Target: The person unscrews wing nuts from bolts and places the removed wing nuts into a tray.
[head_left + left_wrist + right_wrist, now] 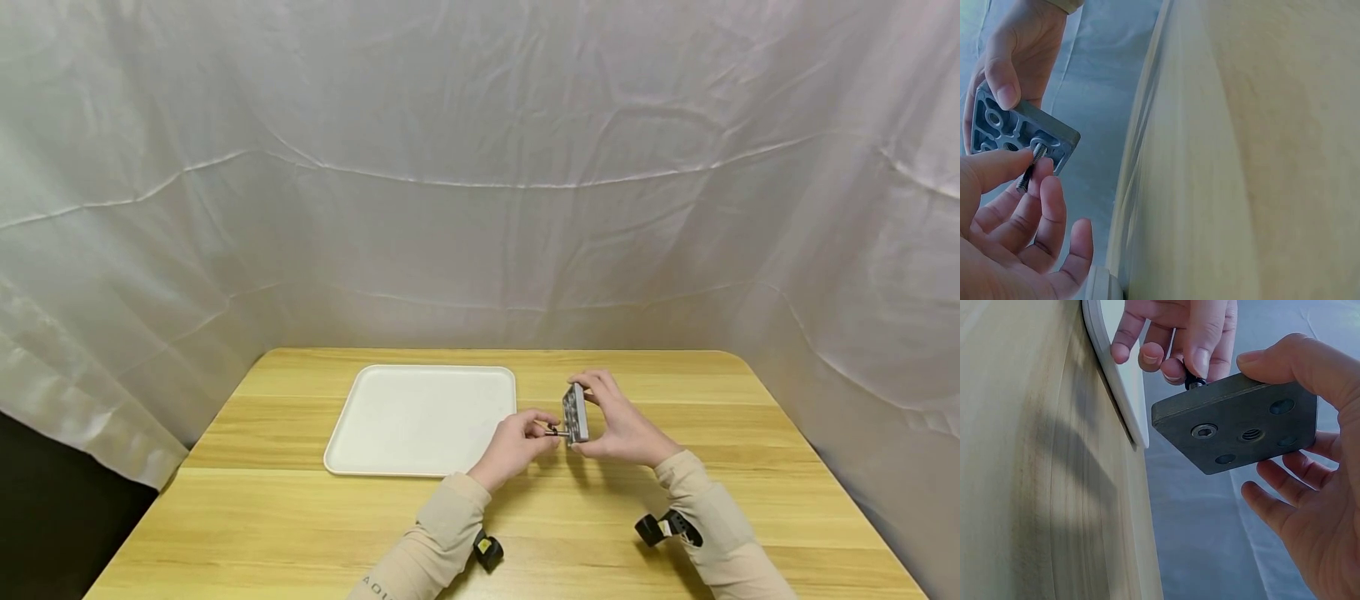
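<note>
My right hand (626, 427) holds a grey metal plate (575, 413) on edge above the table, thumb on one edge and fingers on the opposite one. The left wrist view shows the plate's ribbed, hollowed side, with a threaded bolt (1039, 151) standing out of one corner hole. On the flat side, the bolt's hex-socket head (1204, 431) sits in its hole, near a threaded middle hole (1251, 435). My left hand (517, 442) pinches the bolt's protruding end between thumb and fingers. A small black piece (1192, 379) is on the bolt at those fingertips, partly hidden.
A white rectangular tray (420, 417) lies on the wooden table (285, 517), left of the plate and close to my left hand. Pale curtains (480, 250) hang behind the table and along both sides. Black wrist devices (487, 552) are on both sleeves.
</note>
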Available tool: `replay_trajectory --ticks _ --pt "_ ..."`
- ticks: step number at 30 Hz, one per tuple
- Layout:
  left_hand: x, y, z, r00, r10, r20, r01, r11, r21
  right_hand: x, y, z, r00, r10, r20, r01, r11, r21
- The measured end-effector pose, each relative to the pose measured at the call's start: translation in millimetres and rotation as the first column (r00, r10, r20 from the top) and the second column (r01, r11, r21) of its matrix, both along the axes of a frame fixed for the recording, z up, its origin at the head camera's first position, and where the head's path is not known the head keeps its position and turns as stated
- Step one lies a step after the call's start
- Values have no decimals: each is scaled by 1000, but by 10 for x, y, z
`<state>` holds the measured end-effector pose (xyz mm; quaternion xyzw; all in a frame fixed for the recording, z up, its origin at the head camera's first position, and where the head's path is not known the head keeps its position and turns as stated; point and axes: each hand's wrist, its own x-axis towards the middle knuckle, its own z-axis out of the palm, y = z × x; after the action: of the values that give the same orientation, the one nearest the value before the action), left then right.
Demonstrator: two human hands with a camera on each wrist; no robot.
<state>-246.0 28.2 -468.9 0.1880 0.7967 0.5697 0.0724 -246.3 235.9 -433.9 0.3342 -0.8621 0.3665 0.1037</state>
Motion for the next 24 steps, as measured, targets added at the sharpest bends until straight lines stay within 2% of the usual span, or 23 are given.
replay_trajectory --ticks 5,14,24 --pt "-3 5 2 1000 -4 9 4 1000 4 23 -34 22 1000 -19 1 19 1000 4" --pt "-16 0 -35 1000 -11 -8 11 1000 0 233 -156 329 1000 8 -7 -8 1000 6" --pt "-6 -11 -26 1000 -8 -25 7 999 -36 246 -157 339 1000 11 -6 -11 1000 -4"
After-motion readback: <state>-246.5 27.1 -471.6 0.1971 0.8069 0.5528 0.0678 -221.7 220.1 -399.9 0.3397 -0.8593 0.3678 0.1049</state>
